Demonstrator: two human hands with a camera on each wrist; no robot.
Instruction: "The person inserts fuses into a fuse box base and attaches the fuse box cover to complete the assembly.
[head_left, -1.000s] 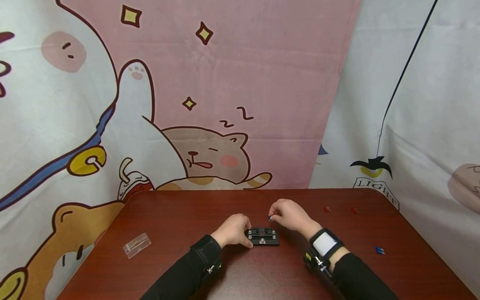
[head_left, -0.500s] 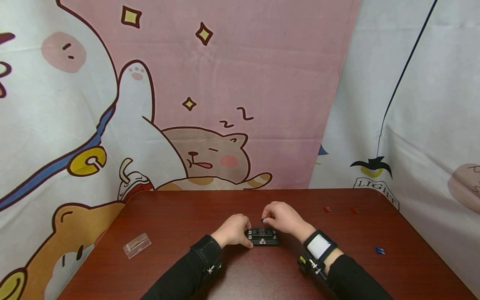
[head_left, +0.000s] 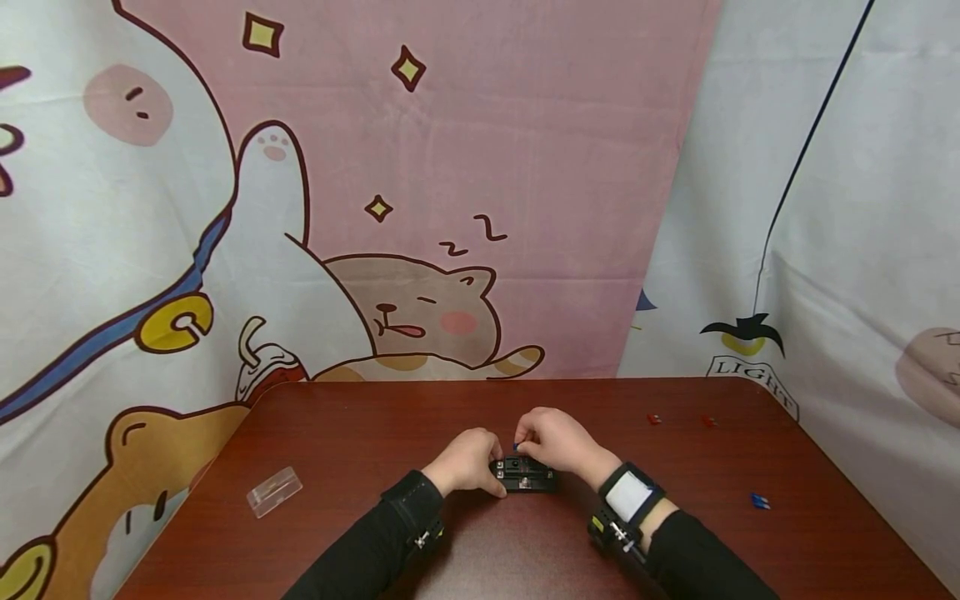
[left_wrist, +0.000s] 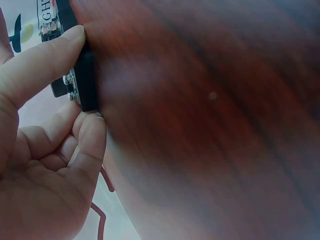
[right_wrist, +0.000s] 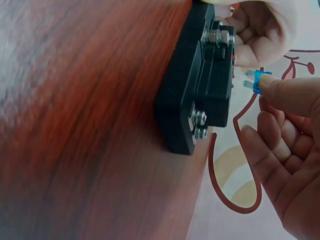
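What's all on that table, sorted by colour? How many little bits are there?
Blue fuses: 2, one pinched in the right hand at, one loose
Red fuses: 2
Black fuse block: 1, held by the left hand
Clear plastic cover: 1
Total: 6

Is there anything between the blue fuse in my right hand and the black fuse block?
Nothing. In the right wrist view only a small bare gap separates the blue fuse, pinched by the right hand, from the black fuse block.

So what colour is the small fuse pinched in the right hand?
Blue fuse, with metal prongs; clearest in the right wrist view.
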